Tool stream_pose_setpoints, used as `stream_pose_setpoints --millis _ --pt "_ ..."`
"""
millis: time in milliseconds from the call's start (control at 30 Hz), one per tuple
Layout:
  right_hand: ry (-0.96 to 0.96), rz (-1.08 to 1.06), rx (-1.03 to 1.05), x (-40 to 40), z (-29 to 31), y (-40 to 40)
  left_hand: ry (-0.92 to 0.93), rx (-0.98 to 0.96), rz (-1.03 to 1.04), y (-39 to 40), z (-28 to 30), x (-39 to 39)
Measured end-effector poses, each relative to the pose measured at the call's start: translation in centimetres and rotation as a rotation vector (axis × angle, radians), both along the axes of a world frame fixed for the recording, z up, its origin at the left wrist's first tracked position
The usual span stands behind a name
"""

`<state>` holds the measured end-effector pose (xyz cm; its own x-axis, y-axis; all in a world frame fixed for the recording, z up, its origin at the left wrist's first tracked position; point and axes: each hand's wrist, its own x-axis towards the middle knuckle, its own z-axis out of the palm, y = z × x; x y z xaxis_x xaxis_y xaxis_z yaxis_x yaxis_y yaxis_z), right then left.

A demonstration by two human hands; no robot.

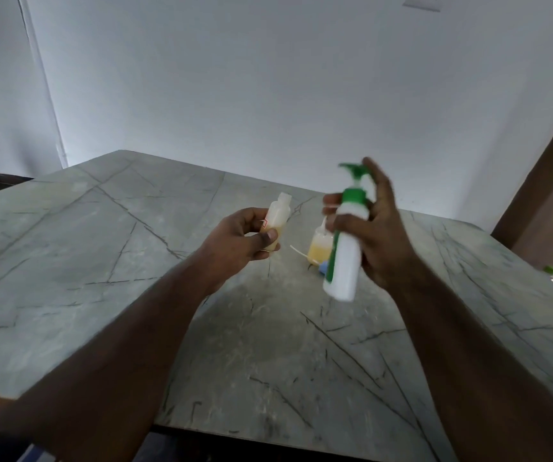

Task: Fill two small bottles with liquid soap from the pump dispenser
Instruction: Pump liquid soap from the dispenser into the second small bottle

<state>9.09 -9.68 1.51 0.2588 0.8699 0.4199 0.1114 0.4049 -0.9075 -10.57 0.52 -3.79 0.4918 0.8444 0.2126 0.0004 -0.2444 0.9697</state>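
Observation:
My left hand (245, 240) grips a small translucent bottle (278, 215) above the table, its neck uncapped and pointing up, with yellowish soap in its lower part. My right hand (373, 235) holds the white pump dispenser (345, 258) with its green pump head (353, 171) off the table, tilted slightly, the nozzle pointing left toward the small bottle but apart from it. A second small bottle (320, 245) with a pointed cap stands on the table between the hands, about half full of yellow soap.
The grey marble table (102, 261) spreads wide to the left and front. A thin white piece (300, 251) and a blue item (323, 268) lie by the standing bottle. A green-capped object (551, 270) sits at the right edge. A white wall is behind.

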Motion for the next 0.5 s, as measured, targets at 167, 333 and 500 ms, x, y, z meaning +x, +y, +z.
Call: stream_pose_setpoints --millis 167,333,500 --pt "-0.206 0.067 -0.087 -1.4 -1.2 0.6 -0.001 0.000 -0.013 0.0 -0.1 0.0" --pt "-0.001 -0.051 0.081 -0.3 0.7 0.6 -0.004 -0.004 -0.006 0.0 0.0 -0.1" --pt "-0.330 -0.127 0.111 -1.1 -1.6 0.1 0.025 0.006 0.006 -0.2 0.1 0.1"
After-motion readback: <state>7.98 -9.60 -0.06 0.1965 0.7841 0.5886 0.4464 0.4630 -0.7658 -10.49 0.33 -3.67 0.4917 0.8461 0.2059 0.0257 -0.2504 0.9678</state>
